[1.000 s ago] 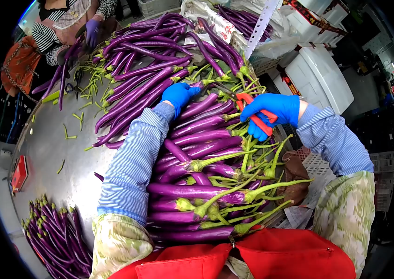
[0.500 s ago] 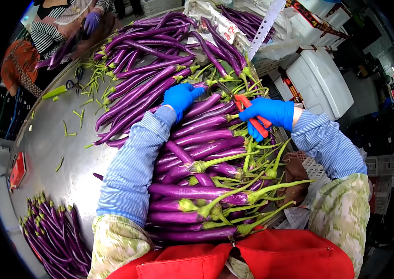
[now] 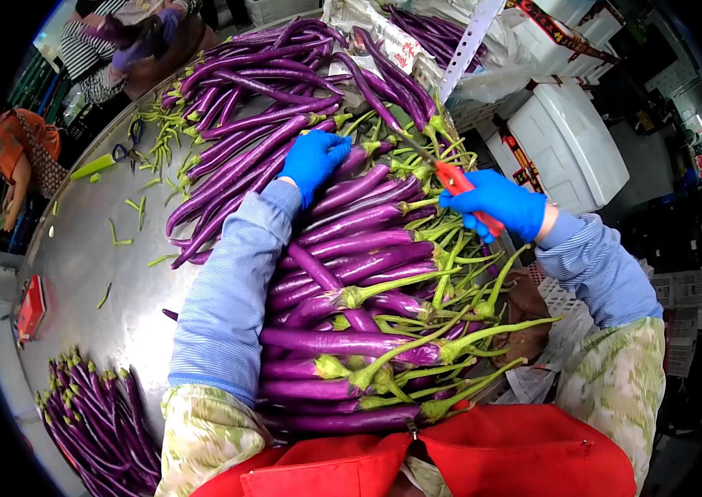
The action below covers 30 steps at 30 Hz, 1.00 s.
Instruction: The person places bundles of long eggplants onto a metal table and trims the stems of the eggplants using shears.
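My left hand [image 3: 315, 164], in a blue glove, has its fingers curled over a purple eggplant [image 3: 354, 159] in the middle of the pile; part of it is hidden under the glove. My right hand [image 3: 507, 204], also blue-gloved, grips red-handled scissors [image 3: 453, 179]. Their handles are close together and the narrow blades point up and left, over the green stems. Below the hands, long-stemmed eggplants [image 3: 351, 340] lie side by side, stem ends to the right. Beyond my left hand is a heap of eggplants with short green tops [image 3: 239, 157].
Cut green stems [image 3: 160, 149] and a second pair of scissors [image 3: 121, 153] lie on the metal table [image 3: 69, 273]. A red box [image 3: 32, 308] and an eggplant bundle [image 3: 98, 418] are at the left. White foam boxes [image 3: 566, 149] stand right. Another person [image 3: 140, 50] handles eggplants at the far left.
My right hand has moved right and the scissors' handles have come together. My left hand has shifted slightly left. The other person's hands have moved, and an orange-clad figure stands farther apart.
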Available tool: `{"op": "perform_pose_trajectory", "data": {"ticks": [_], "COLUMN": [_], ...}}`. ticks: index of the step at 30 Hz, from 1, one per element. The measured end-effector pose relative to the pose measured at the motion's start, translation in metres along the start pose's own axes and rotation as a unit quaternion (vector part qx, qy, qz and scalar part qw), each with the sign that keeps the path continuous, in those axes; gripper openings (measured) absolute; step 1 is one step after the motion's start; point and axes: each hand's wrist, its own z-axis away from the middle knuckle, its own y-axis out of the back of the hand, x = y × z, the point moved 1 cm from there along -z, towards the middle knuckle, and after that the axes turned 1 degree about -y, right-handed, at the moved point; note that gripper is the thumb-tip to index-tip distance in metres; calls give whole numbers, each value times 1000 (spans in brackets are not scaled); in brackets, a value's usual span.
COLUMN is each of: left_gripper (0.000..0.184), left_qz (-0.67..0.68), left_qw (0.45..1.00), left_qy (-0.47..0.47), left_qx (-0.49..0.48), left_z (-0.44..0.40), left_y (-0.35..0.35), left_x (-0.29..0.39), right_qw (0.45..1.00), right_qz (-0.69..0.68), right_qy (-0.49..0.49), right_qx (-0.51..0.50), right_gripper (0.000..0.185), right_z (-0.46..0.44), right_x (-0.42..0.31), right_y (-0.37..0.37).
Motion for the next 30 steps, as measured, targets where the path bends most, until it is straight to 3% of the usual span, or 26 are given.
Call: {"op": "perform_pose_trajectory", "data": {"ticks": [1, 4, 7, 13, 19, 22, 30], "left_gripper": [33, 27, 25, 27, 35, 34, 31], "left_qz": [-10, -191, -252, -321, -277, -285, -286], "left_qw": [993, 978, 952, 934, 959, 958, 958], "left_qy": [-90, 0, 17, 71, 21, 5, -4], "left_qx": [76, -78, -175, -141, -54, -11, 4], "left_z": [1, -5, -9, 26, 42, 46, 47], "left_y": [-5, 2, 7, 25, 26, 26, 25], "left_x": [0, 23, 17, -14, -28, -25, -25], "right_qw": [1000, 998, 987, 982, 973, 963, 955], "right_qz": [13, 37, 93, 113, 164, 207, 236], "right_qy": [-19, -51, -117, -132, -115, -152, -166], "right_qx": [-2, -16, -51, -78, -118, -86, -70], "right_gripper": [26, 29, 30, 33, 31, 31, 32], "right_z": [2, 2, -7, -22, -47, -55, -67], "right_x": [-3, -13, -20, -16, -35, -49, -62], "right_y": [3, 12, 15, 19, 1, -4, -8]}}
